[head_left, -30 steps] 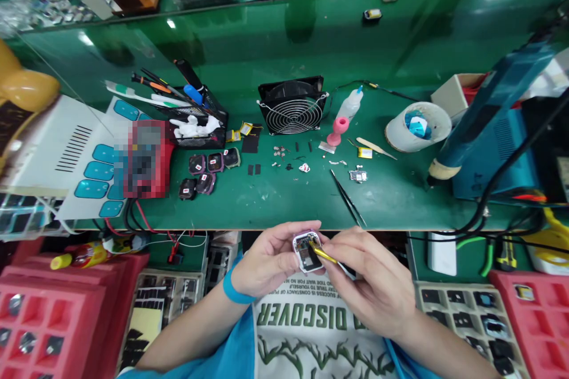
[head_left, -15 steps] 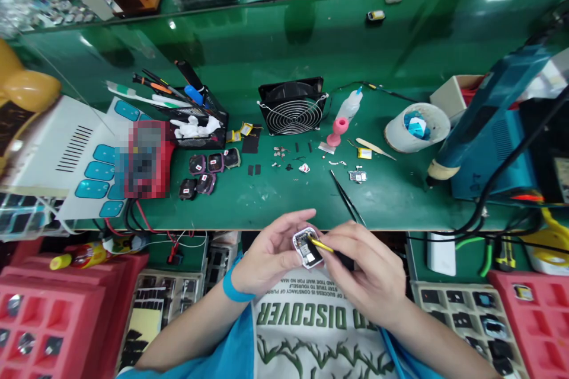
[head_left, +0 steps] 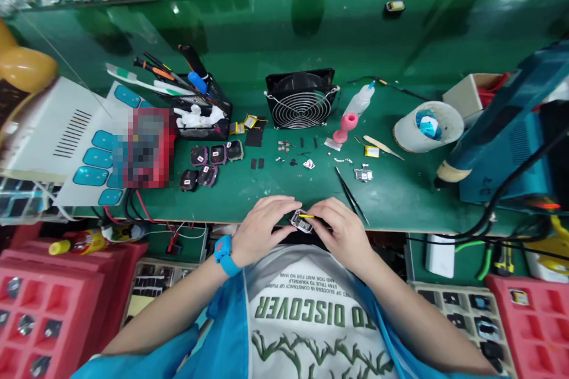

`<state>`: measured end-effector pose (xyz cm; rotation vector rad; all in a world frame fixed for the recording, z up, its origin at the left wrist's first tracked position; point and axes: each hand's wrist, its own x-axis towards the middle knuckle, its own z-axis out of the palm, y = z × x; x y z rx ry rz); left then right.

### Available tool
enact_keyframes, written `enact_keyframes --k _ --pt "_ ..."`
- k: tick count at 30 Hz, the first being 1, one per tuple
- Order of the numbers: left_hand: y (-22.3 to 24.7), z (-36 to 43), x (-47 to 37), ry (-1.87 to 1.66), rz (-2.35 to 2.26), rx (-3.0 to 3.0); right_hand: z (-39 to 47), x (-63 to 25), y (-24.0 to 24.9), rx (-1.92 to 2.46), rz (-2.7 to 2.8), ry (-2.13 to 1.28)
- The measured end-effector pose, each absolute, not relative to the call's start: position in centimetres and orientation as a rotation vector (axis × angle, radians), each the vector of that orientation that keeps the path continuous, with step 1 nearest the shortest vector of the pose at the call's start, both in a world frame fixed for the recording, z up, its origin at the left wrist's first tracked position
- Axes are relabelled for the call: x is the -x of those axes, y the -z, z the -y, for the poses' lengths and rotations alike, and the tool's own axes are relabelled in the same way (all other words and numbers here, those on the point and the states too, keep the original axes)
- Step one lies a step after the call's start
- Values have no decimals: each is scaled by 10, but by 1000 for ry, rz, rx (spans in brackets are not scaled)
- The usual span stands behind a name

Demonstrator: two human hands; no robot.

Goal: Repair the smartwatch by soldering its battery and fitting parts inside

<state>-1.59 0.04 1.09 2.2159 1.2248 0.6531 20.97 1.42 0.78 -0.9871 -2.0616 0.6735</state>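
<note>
At the bench's front edge, my left hand (head_left: pixel 262 226) is closed around a small open smartwatch case (head_left: pixel 301 225), whose light rim surrounds exposed electronics. My right hand (head_left: pixel 344 231) pinches a slim yellow tool (head_left: pixel 306 215); its far end lies over the inside of the case, and the fingers hide the rest, so its exact kind is unclear. The right fingers are also at the case's right side. Dark tweezers (head_left: pixel 351 194) lie on the green bench just beyond my right hand. A small circuit board (head_left: pixel 363 174) rests farther right.
Several dark watch parts (head_left: pixel 207 175) lie left of centre. A black fan (head_left: pixel 301 100) stands at the back, with a pink holder (head_left: pixel 345 128) beside it. On the right are a white tub (head_left: pixel 406 130) and a blue hot-air tool (head_left: pixel 484 112). A pixelated red device (head_left: pixel 151 148) is left.
Both hands and the watch case have moved forward to the bench edge. The case is turned and lower, and the yellow tool lies more level. The camera view has shifted slightly.
</note>
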Motion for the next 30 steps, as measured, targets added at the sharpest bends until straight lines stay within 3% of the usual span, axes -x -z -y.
enact_keyframes --k 8,24,30 --pt "4 -2 15 -806 -1118 -2484 -15 -212 -11 1015 2092 -682" --pt "1 4 11 -695 -1174 -2531 -51 -212 -34 865 2435 -792" --pt "2 4 11 -750 -1170 -2490 -51 -214 -27 1018 2321 -549"
